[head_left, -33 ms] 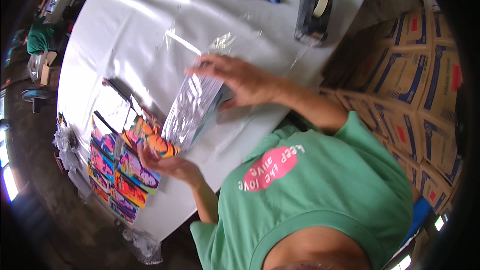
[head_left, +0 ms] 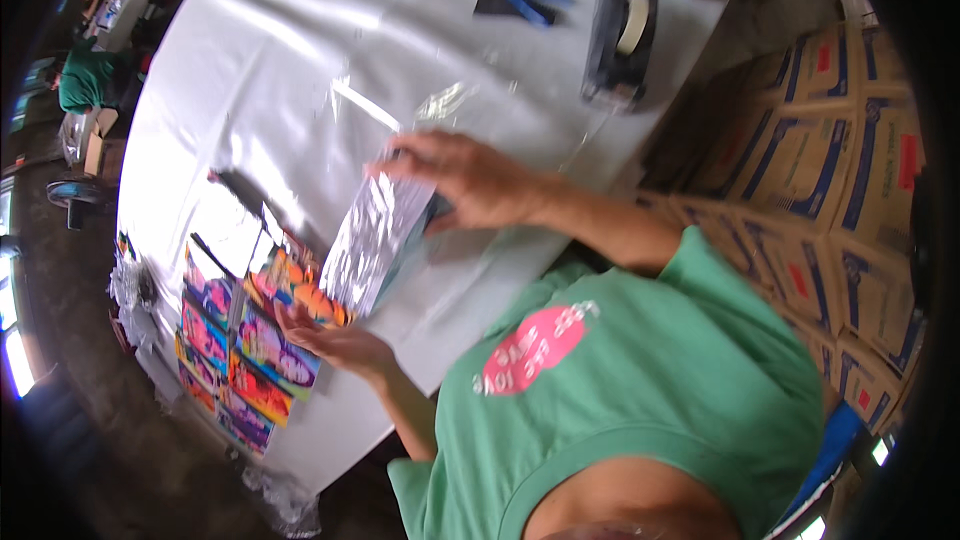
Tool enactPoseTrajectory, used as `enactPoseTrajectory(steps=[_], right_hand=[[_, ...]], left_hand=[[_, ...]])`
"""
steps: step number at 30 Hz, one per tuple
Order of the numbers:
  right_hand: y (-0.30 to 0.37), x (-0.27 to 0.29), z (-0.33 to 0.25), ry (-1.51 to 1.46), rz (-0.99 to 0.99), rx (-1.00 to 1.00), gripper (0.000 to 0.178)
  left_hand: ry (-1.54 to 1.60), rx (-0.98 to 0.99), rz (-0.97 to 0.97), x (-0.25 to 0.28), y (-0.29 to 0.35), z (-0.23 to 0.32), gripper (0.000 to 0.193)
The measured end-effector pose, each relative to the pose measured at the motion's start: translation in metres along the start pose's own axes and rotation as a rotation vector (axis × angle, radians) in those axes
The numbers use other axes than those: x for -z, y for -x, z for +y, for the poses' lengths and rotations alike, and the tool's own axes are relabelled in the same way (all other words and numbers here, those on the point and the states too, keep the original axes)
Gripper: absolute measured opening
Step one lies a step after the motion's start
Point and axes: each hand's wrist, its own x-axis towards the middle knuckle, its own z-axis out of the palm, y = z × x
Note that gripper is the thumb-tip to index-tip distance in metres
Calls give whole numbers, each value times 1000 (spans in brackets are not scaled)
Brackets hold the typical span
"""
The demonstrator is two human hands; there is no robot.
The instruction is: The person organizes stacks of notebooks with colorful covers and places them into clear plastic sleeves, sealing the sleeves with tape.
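Left hand open under colourful card, right hand gripping shiny clear sleeve between them; risk: glossy film slipping, card snagging.

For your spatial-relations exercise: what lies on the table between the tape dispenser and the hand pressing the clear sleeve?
In the head view, only bare white table lies between the tape dispenser and that hand, apart from crinkled clear film.

I read this as a packing workshop or small warehouse: white-covered work table, tape dispenser on its far side, stacked cardboard cartons right of the table, colourful printed packs at its left edge.
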Motion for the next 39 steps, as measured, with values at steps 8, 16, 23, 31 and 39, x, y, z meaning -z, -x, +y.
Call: enactPoseTrajectory(steps=[8,16,23,31,39], right_hand=[[-41,-22,-54,601,-406,389,68],[-42,114,-19,349,-354,343,72],[1,388,36,535,469,494,41],[58,529,161,823,789,363,41],[108,528,165,724,365,93,51]], left_hand=[[662,919,-188,-13,35,-54,64],[-657,545,-289,-16,50,-90,84],[-1260,288,-476,-72,58,-74,106],[-1130,263,-757,-78,16,-99,115],[-1156,218,-804,-73,17,-97,114]])
